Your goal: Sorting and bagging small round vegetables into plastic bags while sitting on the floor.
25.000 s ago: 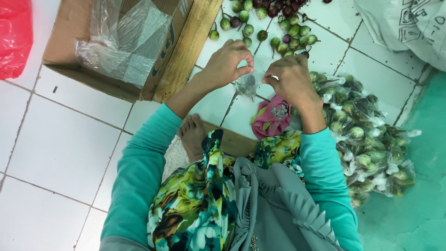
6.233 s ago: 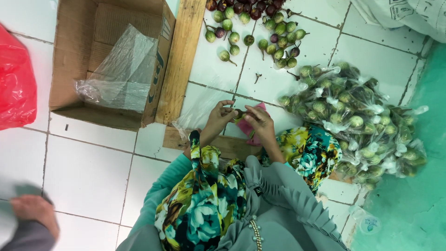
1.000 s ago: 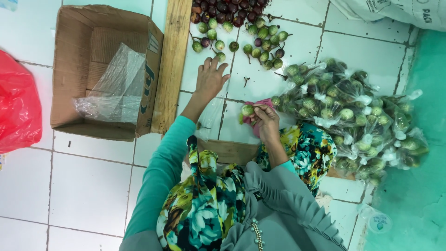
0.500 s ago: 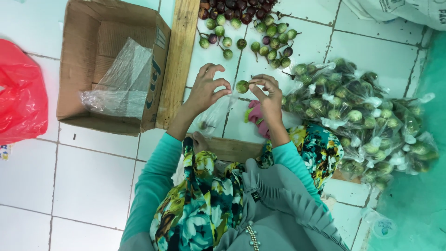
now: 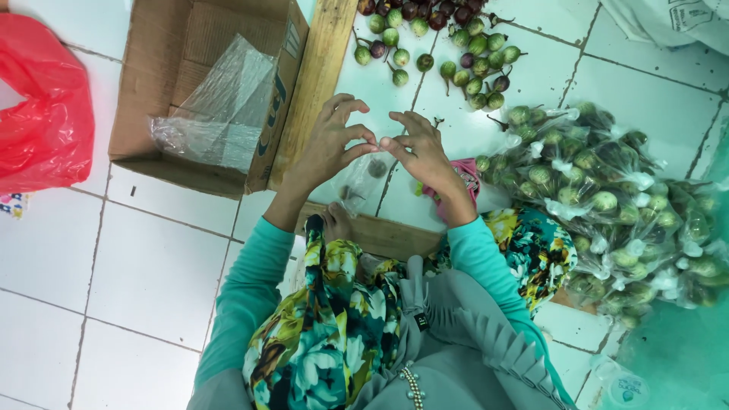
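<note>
While both hands pinch its top, the small clear bag (image 5: pixel 363 178) hangs above the floor; left hand (image 5: pixel 328 144) and right hand (image 5: pixel 422 148) could slip, so it might drop.

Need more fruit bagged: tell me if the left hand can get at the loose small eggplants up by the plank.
Probably yes. The left hand is pinching a clear bag with the right hand, but only bare tile separates it from the loose small eggplants.

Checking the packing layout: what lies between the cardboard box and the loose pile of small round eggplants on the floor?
In the head view, a long wooden plank lies between the cardboard box and the loose eggplants, flush against the box's side.
</note>
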